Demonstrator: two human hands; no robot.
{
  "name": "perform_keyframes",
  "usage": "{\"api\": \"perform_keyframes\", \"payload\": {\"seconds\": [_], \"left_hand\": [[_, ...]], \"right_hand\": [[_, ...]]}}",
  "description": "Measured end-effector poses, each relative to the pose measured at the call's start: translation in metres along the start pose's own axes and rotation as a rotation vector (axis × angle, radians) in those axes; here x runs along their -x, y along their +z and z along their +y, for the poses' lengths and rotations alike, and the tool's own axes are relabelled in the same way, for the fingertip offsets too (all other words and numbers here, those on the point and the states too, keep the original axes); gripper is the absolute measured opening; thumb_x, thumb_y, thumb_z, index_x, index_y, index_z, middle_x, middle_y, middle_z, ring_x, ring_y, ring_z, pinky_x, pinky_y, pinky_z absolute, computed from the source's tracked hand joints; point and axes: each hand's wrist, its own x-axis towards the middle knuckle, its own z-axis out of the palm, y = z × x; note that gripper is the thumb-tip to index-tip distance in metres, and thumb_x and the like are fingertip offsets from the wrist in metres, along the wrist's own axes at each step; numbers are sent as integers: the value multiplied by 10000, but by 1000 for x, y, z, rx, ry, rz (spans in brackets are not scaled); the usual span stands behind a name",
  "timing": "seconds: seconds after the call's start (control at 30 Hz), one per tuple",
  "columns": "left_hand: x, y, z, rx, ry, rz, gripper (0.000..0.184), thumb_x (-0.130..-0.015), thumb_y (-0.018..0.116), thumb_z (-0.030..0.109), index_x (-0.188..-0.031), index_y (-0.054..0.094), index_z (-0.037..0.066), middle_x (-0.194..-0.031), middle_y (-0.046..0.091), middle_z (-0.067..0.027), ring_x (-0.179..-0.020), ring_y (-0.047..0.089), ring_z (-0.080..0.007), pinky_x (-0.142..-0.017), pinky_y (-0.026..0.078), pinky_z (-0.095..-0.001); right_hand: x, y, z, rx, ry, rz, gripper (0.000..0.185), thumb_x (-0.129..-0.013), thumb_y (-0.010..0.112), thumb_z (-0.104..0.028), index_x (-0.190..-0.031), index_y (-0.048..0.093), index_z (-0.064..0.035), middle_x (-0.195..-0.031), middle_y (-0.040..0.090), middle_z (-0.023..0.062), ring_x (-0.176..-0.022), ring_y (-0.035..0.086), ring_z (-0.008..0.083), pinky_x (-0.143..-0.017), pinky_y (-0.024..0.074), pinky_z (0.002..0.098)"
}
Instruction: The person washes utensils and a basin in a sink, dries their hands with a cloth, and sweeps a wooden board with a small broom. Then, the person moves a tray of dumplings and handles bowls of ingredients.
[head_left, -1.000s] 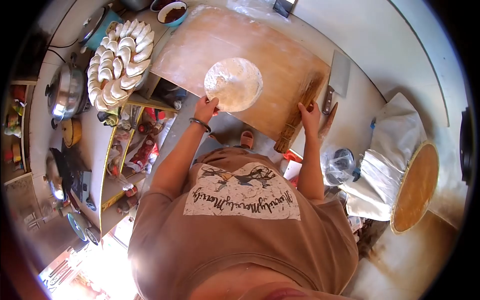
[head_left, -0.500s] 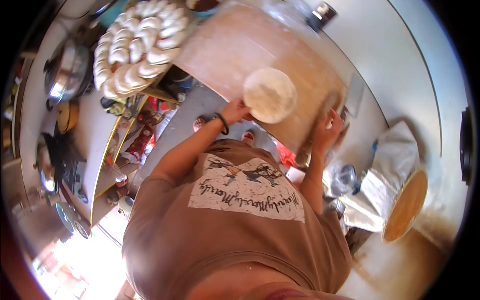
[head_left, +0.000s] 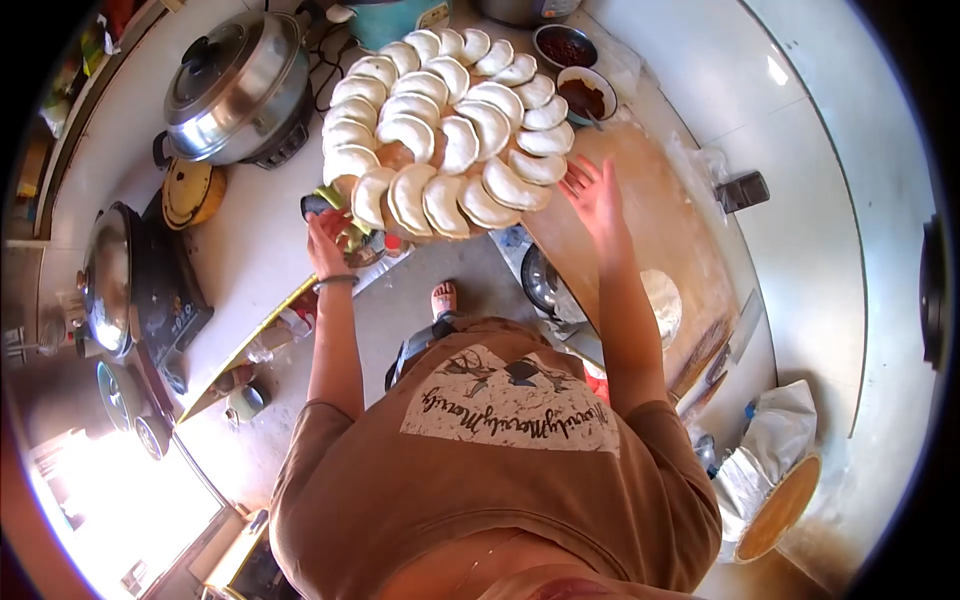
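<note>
Rows of white crescent dumplings (head_left: 460, 146) cover a round tray in front of me. My left hand (head_left: 326, 240) is at the tray's lower left, its fingers extended and nothing visible in them. At the tray's right side, my right hand (head_left: 598, 200) is open with spread fingers, above the wooden board (head_left: 625, 185). Whether its fingertips touch the tray is unclear. A round, pale sheet of dough (head_left: 662, 305) lies on the board, partly hidden behind my right forearm.
Two bowls of dark filling (head_left: 583, 98) stand behind the board. A brush (head_left: 702, 358) and a cleaver (head_left: 745, 325) are at its right. A lidded steel pot (head_left: 238, 88), a yellow lid (head_left: 192, 192) and a black stove (head_left: 165, 290) stand on the left.
My left hand has let go of the dough sheet, which now lies on the board. My right hand has left the brush area. Both hands have moved left to the dumplings as the view turned.
</note>
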Motion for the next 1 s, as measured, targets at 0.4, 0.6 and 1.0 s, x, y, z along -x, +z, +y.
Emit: {"api": "perform_keyframes", "payload": {"seconds": [0.4, 0.6, 1.0], "left_hand": [[-149, 48, 60, 387, -252, -556, 1019, -803, 327, 793, -1391, 329, -39, -1397, 425, -178, -1286, 406, -313, -1094, 283, -415], [-150, 57, 55, 415, -283, -421, 1046, -774, 398, 789, -1395, 315, -49, -1426, 375, -203, -1303, 373, -378, -1093, 279, -487], [-103, 70, 81, 321, -173, -330, 1017, -825, 411, 730, -1384, 273, -109, -1420, 361, -230, -1294, 382, -374, -1068, 303, -497]], "right_hand": [[-40, 34, 1, -290, 42, -100, 990, -798, 238, -813, -1338, 423, -3, -1355, 475, 189, -1254, 444, 359, -1075, 306, 507], [-40, 40, 4, -456, 26, -133, 1005, -772, 321, -824, -1353, 412, -9, -1333, 509, 149, -1220, 487, 298, -1071, 324, 446], [-6, 56, -28, -506, -19, -121, 955, -820, 335, -772, -1349, 410, 20, -1347, 491, 143, -1208, 499, 260, -1054, 355, 377]]}}
